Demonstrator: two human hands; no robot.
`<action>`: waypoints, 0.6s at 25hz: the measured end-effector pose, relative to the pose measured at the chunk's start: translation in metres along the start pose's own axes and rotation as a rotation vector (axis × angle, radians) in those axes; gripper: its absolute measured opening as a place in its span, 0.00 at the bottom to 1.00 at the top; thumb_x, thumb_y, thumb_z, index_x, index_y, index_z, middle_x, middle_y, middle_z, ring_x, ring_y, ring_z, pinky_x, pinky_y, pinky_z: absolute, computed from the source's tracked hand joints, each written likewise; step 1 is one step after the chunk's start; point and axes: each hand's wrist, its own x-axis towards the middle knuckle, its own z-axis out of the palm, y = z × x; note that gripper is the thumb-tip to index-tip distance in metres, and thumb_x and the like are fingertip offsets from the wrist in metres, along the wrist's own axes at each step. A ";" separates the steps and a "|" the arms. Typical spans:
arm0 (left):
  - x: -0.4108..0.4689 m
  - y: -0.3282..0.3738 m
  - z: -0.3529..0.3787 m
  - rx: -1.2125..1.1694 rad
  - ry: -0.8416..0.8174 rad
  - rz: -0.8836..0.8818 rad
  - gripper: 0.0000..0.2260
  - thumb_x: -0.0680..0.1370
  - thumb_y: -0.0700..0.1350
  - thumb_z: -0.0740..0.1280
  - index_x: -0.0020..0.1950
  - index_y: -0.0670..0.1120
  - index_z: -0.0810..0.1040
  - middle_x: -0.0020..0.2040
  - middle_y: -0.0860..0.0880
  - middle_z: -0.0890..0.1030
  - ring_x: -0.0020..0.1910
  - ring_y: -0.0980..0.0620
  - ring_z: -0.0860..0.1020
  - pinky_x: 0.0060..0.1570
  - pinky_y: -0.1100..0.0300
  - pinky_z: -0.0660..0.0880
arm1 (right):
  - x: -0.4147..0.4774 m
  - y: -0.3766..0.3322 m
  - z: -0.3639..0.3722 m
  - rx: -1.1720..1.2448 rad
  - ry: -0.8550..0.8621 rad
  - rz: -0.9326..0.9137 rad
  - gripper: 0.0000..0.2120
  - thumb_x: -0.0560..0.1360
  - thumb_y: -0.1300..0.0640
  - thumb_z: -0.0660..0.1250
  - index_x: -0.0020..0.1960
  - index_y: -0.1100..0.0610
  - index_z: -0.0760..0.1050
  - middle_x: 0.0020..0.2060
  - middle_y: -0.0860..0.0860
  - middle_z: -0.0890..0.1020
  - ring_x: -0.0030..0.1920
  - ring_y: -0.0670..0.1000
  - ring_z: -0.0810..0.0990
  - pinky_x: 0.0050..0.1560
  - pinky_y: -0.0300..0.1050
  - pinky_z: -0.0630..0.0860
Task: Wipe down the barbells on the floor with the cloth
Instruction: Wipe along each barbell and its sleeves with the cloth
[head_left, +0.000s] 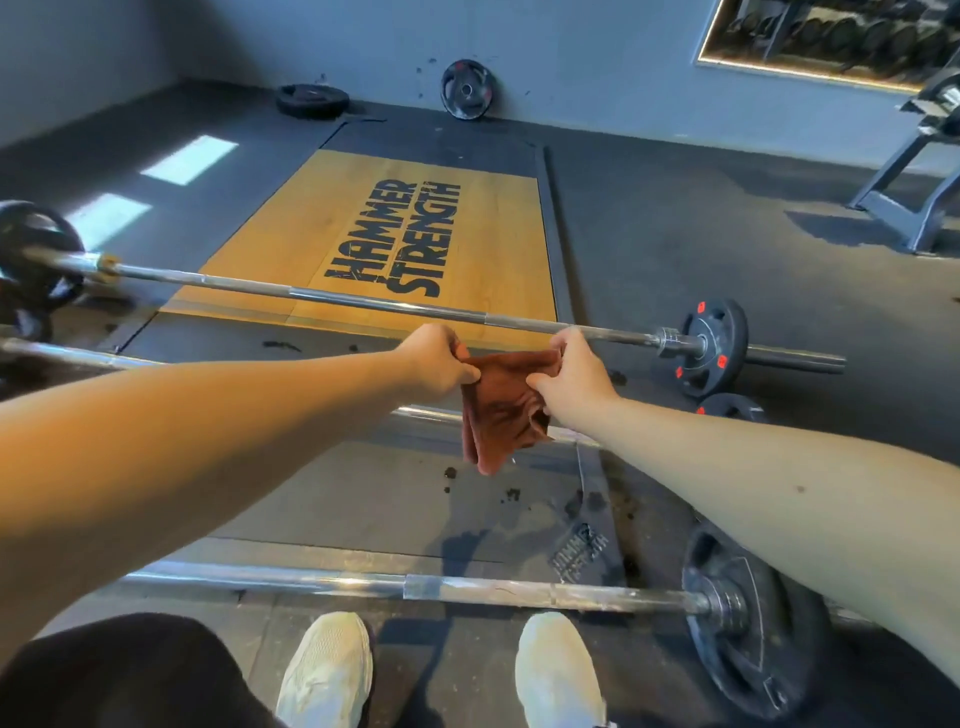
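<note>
head cam: both hands — left hand (439, 361), right hand (569, 379) — pinch the cloth (506, 410) mid-air above the middle barbell (431, 415); bunched like this it'll probably skip spots — or slip.

The cloth (504, 410) at mid-frame is rust-brown. The far barbell (363, 302) and the near barbell (519, 591) have shiny silver bars, and the far one's plate (722, 374) at right is black with red marks. The platform (270, 260) is honey-orange wood with black "HAMMER STRENGTH" lettering. The floor (675, 234) is dark grey, the wall (571, 52) blue-grey, and the shoes (327, 675) at the bottom cream-white.
</note>
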 end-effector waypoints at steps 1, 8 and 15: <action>0.007 -0.007 0.003 -0.024 0.010 -0.031 0.08 0.78 0.43 0.73 0.52 0.43 0.78 0.46 0.46 0.79 0.43 0.50 0.77 0.40 0.59 0.74 | 0.001 -0.001 -0.003 -0.107 -0.007 -0.124 0.15 0.81 0.58 0.67 0.63 0.47 0.67 0.48 0.50 0.80 0.46 0.50 0.80 0.46 0.48 0.80; 0.062 -0.059 0.074 -0.084 -0.103 -0.101 0.09 0.76 0.43 0.74 0.48 0.46 0.74 0.45 0.46 0.82 0.45 0.46 0.81 0.52 0.50 0.80 | 0.023 0.081 0.050 -0.102 -0.137 -0.103 0.17 0.84 0.63 0.59 0.63 0.51 0.82 0.52 0.49 0.78 0.54 0.54 0.80 0.51 0.49 0.83; 0.080 -0.105 0.136 -0.193 -0.278 -0.089 0.07 0.79 0.36 0.69 0.48 0.45 0.73 0.38 0.44 0.82 0.35 0.49 0.81 0.38 0.60 0.79 | 0.003 0.124 0.121 0.294 -0.194 0.158 0.24 0.69 0.61 0.79 0.60 0.46 0.76 0.62 0.44 0.70 0.59 0.48 0.80 0.53 0.37 0.80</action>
